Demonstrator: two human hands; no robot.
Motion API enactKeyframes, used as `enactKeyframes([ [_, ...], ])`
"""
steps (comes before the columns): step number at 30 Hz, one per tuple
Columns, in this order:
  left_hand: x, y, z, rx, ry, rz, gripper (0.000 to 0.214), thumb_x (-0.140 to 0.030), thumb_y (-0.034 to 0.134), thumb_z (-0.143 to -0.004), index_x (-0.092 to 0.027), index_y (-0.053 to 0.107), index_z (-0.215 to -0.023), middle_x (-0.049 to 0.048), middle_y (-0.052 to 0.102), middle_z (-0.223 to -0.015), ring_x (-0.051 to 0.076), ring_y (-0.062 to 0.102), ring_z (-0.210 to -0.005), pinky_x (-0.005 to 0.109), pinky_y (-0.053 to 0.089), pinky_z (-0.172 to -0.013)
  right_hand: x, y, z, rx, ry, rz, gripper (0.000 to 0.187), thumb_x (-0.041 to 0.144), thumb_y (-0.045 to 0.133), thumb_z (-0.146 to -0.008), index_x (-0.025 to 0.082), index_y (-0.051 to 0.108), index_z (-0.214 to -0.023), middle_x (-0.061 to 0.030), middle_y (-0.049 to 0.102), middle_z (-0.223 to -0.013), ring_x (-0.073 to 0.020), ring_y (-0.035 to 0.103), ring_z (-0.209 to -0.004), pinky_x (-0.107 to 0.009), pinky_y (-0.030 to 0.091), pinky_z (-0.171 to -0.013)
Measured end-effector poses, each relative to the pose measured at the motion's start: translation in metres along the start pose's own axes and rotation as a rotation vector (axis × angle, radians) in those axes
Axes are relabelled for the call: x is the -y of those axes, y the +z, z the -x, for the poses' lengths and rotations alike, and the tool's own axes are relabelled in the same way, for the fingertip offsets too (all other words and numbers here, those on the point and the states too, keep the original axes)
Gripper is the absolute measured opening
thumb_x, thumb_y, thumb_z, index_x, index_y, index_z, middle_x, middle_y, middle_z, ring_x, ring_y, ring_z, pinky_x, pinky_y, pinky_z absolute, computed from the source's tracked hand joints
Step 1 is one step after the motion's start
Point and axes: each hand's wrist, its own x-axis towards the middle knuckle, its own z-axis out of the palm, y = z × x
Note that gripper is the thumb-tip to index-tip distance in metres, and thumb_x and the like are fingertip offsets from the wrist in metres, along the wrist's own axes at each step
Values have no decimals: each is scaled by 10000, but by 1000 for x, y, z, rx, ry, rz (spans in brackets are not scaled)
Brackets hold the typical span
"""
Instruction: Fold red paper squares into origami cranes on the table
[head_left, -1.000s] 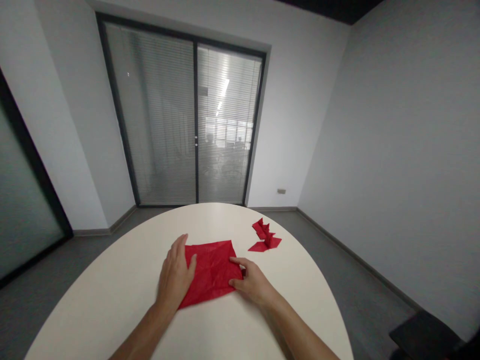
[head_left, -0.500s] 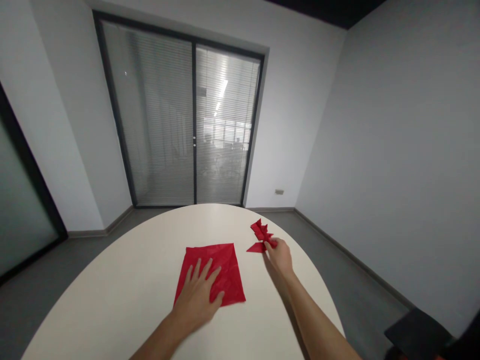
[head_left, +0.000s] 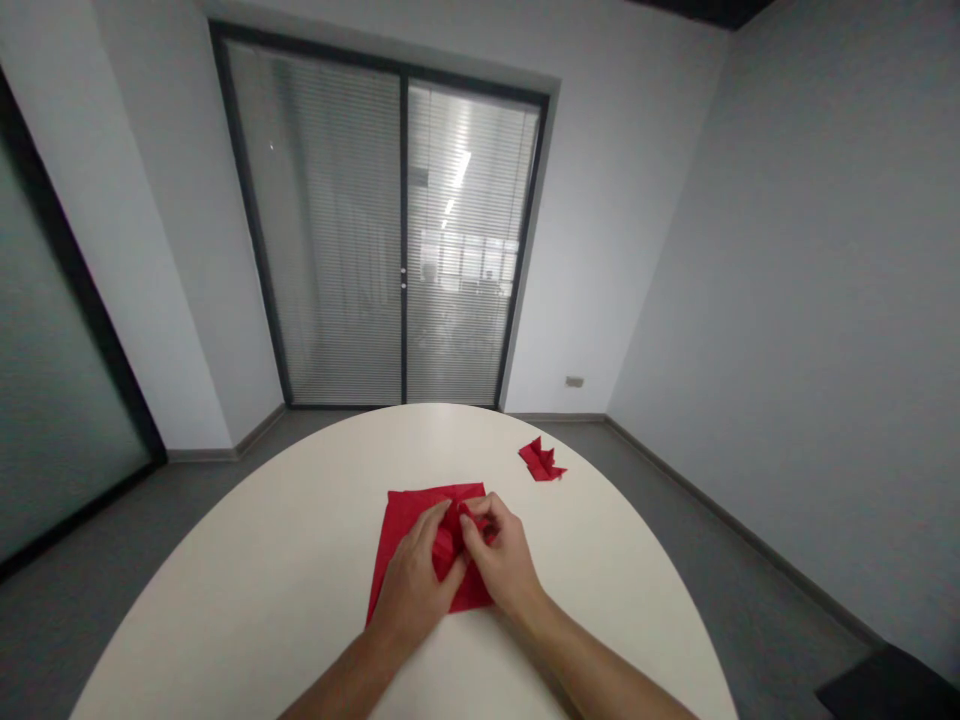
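Head view: A small folded piece of red paper [head_left: 445, 547] is held between two hands over a flat red sheet [head_left: 399, 522], which is laid on a round, pale surface [head_left: 262, 560]. The piece is cupped from one side by the left hand [head_left: 418, 572], and from the other it is pinched between the thumb and fingers of the right hand [head_left: 506, 553]. The hands are drawn close together, both clasped on the piece. Much of it is hidden by fingers, so its exact shape cannot be made out, nor whether the sheet below is touched by it. A second folded piece [head_left: 541, 461] is seen well apart, near the far right edge of the surface. For handling this fine, a light pinch is judged best: thin paper is easily crushed, and folds are better guided by their edges than squeezed through the middle. The piece is best steadied by the left hand while small adjustments are made by the right. Weight should be spared from the sheet beneath, which could be creased or dragged.
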Motion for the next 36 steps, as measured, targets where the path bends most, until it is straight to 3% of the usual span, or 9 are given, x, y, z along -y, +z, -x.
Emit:
enactKeyframes([
  [4, -5, 0, 1, 21, -84, 104, 428, -316, 455, -954, -160, 580, -1333, 144, 644, -1324, 277, 610, -1232, 483, 480, -1067, -5, -3, 10, 112, 37, -77, 124, 326, 655, -885, 208, 622, -867, -50, 699, -949, -187, 624, -818, -306, 481, -738],
  [9, -8, -2, 7, 87, -133, 276, 467, -389, 473, -957, -160, 592, -1346, 140, 634, -1349, 286, 593, -1254, 471, 457, -1087, -10, -12, 5, 160, 149, -181, 348, 379, 722, -844, 234, 646, -1150, 16, 638, -752, -156, 568, -675, -285, 452, -653],
  [13, -9, -4, 11, 111, -157, 352, 481, -428, 463, -959, -173, 603, -1342, 129, 623, -1366, 286, 575, -1273, 463, 448, -1093, -7, -15, 1, 177, 131, -225, 251, 414, 739, -823, 212, 702, -967, -34, 686, -881, -182, 606, -785, -314, 481, -738],
  [19, -9, -6, 12, 97, -185, 377, 485, -430, 453, -949, -174, 617, -1326, 125, 621, -1370, 295, 566, -1285, 486, 439, -1105, -3, -14, 2, 131, 61, -201, 199, 395, 709, -850, 217, 698, -938, -74, 686, -1075, -238, 622, -1019, -380, 472, -928],
  [24, -16, -4, 10, 177, -58, 351, 462, -369, 530, -926, -213, 583, -1358, 111, 583, -1416, 295, 531, -1324, 487, 423, -1122, -1, -13, 3, 63, 71, -202, 209, 388, 695, -849, 208, 605, -794, -64, 668, -1008, -221, 616, -927, -337, 493, -815],
  [30, -18, 1, 6, 69, -139, 409, 359, -331, 554, -929, -200, 602, -1259, 122, 644, -1304, 262, 617, -1203, 448, 477, -1067, -1, -10, 5, 35, 93, -237, 212, 403, 659, -879, 213, 576, -834, -22, 636, -846, -190, 590, -805, -316, 483, -783],
  [36, -16, 1, 5, -42, -226, 553, 335, -364, 568, -930, -202, 534, -1221, 113, 659, -1209, 231, 648, -1115, 398, 527, -980, -1, -5, 11, 86, 84, -233, 232, 361, 693, -862, 242, 537, -986, -26, 625, -1037, -197, 611, -937, -334, 489, -877],
])
